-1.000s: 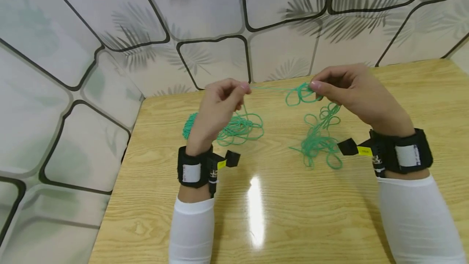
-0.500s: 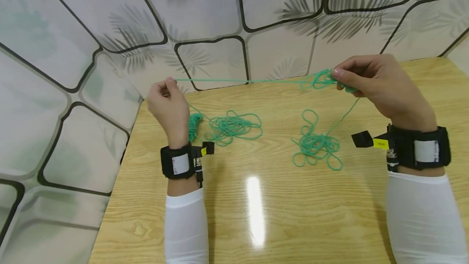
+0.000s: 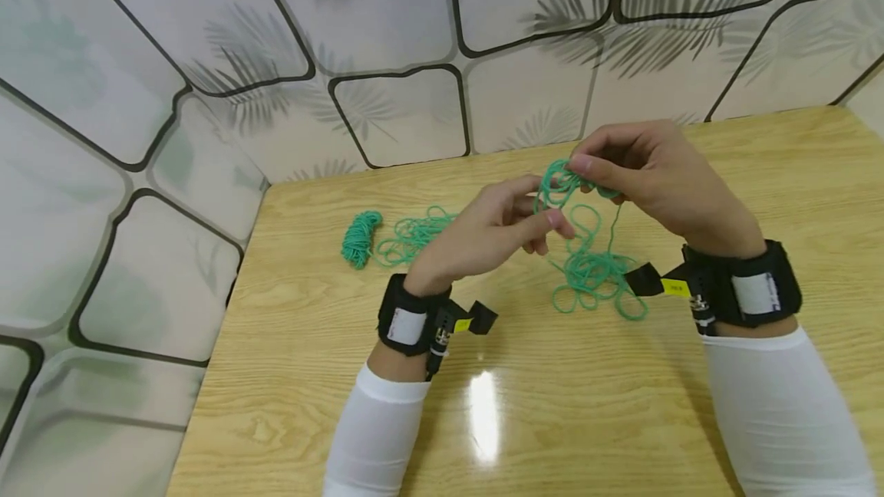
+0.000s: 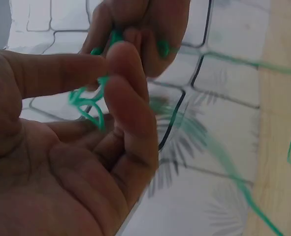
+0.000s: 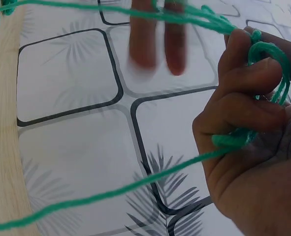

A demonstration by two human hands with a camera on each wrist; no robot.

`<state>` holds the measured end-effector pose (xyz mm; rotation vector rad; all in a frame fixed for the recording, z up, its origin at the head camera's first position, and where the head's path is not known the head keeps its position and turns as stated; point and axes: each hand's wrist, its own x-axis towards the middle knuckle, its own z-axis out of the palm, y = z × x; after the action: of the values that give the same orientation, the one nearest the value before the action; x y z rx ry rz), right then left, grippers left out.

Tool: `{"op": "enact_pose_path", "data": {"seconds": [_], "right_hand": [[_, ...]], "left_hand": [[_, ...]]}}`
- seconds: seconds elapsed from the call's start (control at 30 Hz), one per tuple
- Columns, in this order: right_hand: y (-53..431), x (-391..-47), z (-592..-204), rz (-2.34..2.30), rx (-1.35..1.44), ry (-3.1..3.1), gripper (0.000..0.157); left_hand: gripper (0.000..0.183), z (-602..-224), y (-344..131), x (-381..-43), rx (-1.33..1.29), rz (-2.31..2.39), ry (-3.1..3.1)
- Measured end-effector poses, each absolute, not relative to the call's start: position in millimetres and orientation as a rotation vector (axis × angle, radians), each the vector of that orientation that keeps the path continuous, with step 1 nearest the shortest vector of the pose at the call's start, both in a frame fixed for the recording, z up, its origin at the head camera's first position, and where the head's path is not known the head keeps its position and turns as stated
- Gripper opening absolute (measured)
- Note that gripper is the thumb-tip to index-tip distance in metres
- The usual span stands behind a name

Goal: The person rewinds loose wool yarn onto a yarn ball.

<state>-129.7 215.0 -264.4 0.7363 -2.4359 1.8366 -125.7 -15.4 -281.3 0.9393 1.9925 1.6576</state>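
My right hand [image 3: 642, 175] pinches a small bundle of looped green cord [image 3: 555, 184] above the table. In the right wrist view its fingers curl round the loops [image 5: 283, 69], and a strand trails away to the left. My left hand [image 3: 493, 228] is right at the bundle, thumb and index finger apart on either side of the loops. Two of its fingers [image 5: 143, 44] look straight and blurred in the right wrist view. A loose tangle of green cord [image 3: 594, 278] lies beneath the hands, a strand rising from it to the right hand.
A wound green skein [image 3: 360, 238] lies at the table's left, with a second loose pile of cord [image 3: 407, 240] beside it, partly behind the left hand. The wooden table [image 3: 552, 405] meets a patterned wall [image 3: 407, 121] at the back.
My left hand first drew a strand far out to the left, then came back right to the bundle. My right hand moved right and then back left, still holding the loops.
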Motion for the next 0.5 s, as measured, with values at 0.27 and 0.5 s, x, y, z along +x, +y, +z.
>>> {"op": "enact_pose_path", "data": {"seconds": [0.27,0.5], "right_hand": [[232.9,-132.6,-261.2,1.888,0.515,-2.382,0.025],[252.8,-137.2,-263.4,2.014,0.392,-2.255,0.03]], "left_hand": [[0.028,-278.5,-57.1,-139.5,0.66,1.948,2.27],[0.03,-281.4,-95.7,-152.7,0.077,2.133,2.837]]}}
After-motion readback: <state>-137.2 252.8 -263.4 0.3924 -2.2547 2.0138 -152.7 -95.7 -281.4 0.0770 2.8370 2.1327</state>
